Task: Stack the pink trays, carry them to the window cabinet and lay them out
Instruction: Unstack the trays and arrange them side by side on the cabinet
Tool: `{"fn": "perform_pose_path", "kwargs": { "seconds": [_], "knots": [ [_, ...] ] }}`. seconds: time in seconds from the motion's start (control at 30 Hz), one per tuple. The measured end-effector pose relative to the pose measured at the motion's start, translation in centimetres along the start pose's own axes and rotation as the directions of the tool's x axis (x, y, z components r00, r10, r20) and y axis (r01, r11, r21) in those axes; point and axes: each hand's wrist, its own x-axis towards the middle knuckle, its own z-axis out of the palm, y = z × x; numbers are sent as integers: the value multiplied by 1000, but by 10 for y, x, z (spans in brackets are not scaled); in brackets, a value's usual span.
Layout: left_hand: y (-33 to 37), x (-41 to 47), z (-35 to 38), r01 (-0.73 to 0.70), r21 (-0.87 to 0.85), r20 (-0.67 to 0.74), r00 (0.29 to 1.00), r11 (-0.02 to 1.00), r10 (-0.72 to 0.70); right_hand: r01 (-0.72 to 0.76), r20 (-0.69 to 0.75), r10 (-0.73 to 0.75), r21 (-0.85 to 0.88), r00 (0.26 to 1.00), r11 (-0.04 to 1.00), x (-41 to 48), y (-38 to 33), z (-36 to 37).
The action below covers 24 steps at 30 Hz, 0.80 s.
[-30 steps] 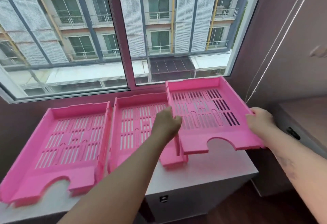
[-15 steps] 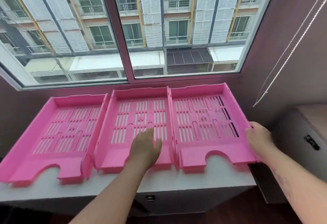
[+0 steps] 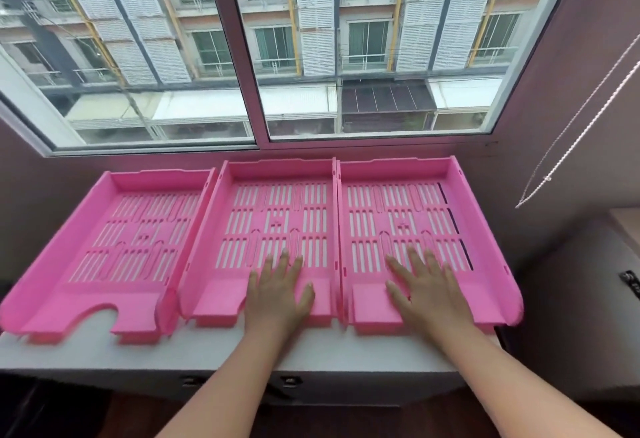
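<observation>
Three pink slotted trays lie side by side on the white window cabinet under the window. The left tray sits slightly apart and angled. The middle tray and the right tray touch along their side walls. My left hand rests flat, fingers spread, on the front of the middle tray. My right hand lies flat with fingers apart on the front of the right tray. Neither hand grips anything.
The window glass rises right behind the trays. A beaded blind cord hangs at the right. A second, lower cabinet stands to the right. Dark floor shows below the cabinet front.
The right tray came down flat beside the middle one. My right hand left its side edge and now lies inside it; my left hand spread flat on the middle tray.
</observation>
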Motion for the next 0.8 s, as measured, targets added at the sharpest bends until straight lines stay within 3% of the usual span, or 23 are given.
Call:
{"fn": "perform_pose_path", "kwargs": {
  "seconds": [0.37, 0.8],
  "knots": [
    [-5, 12, 1, 9, -118, -33, 999, 993, -13, -6, -12, 6, -24, 1000, 1000, 27, -1, -1],
    [-3, 12, -3, 0, -107, -27, 1000, 994, -3, -14, 12, 14, -35, 1000, 999, 28, -2, 0]
  ]
}}
